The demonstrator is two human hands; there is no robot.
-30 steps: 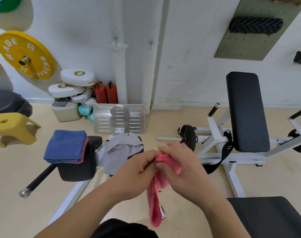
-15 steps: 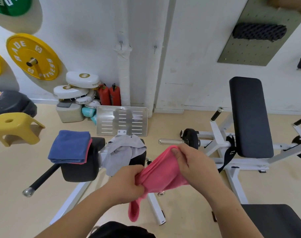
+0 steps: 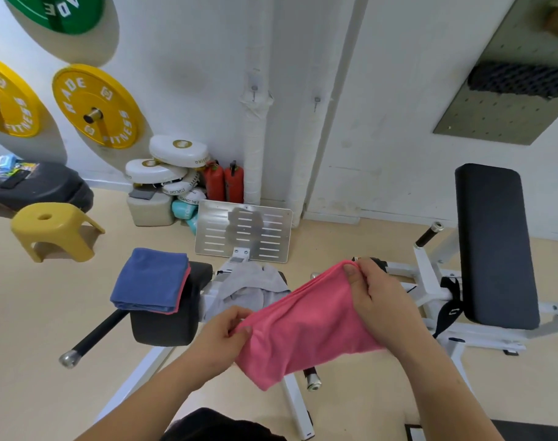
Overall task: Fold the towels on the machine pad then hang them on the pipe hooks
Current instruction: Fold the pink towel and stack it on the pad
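Pink towel (image 3: 306,326) is spread much wider than 0.5 s ago, when it was bunched; the hands have moved apart. L hand (image 3: 222,337) pinches its lower-left edge, R hand (image 3: 379,297) grips the upper-right corner w/ thumb on the cloth. Towel's held in the air, bottom hanging loose. Folded blue towel (image 3: 150,278) sits on the black pad (image 3: 166,326); grey towel (image 3: 249,288) lies crumpled just beside it. Pipe (image 3: 253,148) w/ hook (image 3: 254,89) on wall behind.
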